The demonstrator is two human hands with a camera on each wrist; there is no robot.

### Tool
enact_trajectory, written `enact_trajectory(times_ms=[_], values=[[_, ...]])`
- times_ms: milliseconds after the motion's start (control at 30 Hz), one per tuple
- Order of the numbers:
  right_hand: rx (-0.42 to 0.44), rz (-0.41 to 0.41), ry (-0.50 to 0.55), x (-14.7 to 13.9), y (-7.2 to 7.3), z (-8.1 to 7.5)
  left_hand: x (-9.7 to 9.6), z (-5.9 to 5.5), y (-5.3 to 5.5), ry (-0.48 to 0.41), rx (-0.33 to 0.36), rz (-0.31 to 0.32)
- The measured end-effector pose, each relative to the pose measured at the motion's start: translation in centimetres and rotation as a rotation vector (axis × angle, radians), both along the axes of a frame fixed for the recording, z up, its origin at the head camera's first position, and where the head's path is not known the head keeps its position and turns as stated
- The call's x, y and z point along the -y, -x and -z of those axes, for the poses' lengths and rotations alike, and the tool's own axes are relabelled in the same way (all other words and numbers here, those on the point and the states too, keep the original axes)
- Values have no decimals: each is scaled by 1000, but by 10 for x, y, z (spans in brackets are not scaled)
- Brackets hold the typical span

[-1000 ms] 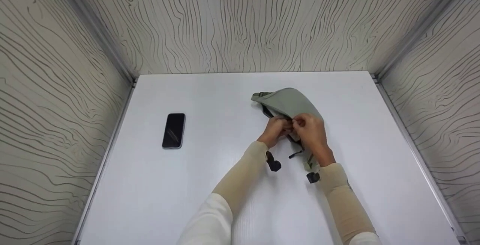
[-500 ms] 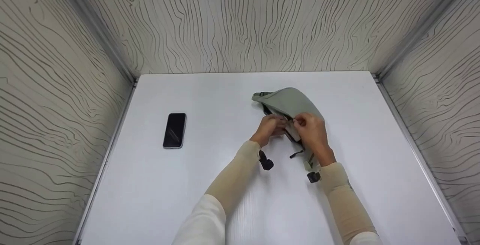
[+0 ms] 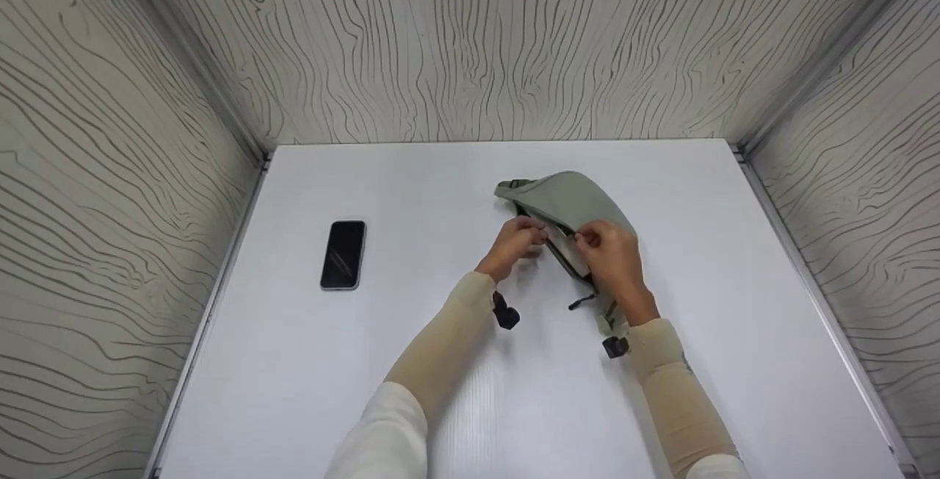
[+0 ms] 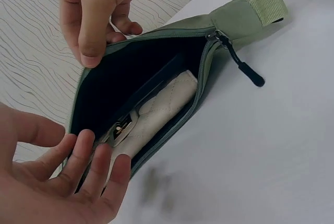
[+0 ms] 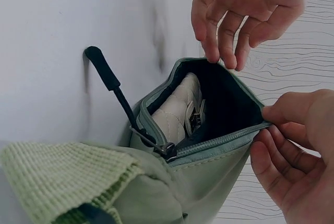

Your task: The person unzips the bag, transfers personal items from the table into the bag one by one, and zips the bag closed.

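A sage-green waist bag (image 3: 576, 196) lies on the white table with its zipper undone and its mouth gaping. My right hand (image 3: 611, 251) pinches the zippered edge between thumb and fingers, holding the mouth apart. Inside sits a cream quilted wallet (image 4: 164, 104) with a metal clasp; the dark lining surrounds it. My left hand (image 3: 514, 240) is at the other end of the mouth, its fingers loosely spread and nothing gripped. In the right wrist view, those left fingertips (image 5: 227, 57) hover right at the bag's rim. A black zipper pull (image 5: 107, 75) hangs out from the zipper's end.
A dark-screened smartphone (image 3: 343, 255) lies face up on the left part of the white table (image 3: 411, 185). Wood-grain patterned panels (image 3: 470, 45) stand at the back and both sides. A webbing strap (image 4: 269, 7) extends from the bag's near end.
My left hand has drawn back to the left, out of the bag's mouth, uncovering more of the wallet inside. My right hand keeps its pinch on the edge, almost unmoved.
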State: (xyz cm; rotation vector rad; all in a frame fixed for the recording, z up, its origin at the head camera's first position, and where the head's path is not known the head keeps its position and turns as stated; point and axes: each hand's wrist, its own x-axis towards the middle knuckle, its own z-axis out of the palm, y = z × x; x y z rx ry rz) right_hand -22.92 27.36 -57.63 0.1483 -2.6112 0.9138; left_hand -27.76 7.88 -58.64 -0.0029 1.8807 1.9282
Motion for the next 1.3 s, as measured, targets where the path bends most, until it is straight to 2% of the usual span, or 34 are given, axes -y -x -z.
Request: enact_trajectory(times_ms=[233, 700, 1100, 1300], values=[[4, 7, 4, 0, -1, -1, 8, -5, 2, 54, -62, 30], [14, 6, 30, 1, -2, -1, 23, -17, -2, 107, -145, 70], [11, -5, 25, 1, -3, -2, 33, -24, 3, 162, -181, 99], [29, 2, 24, 1, -3, 0, 38, -30, 4, 117, -163, 105]])
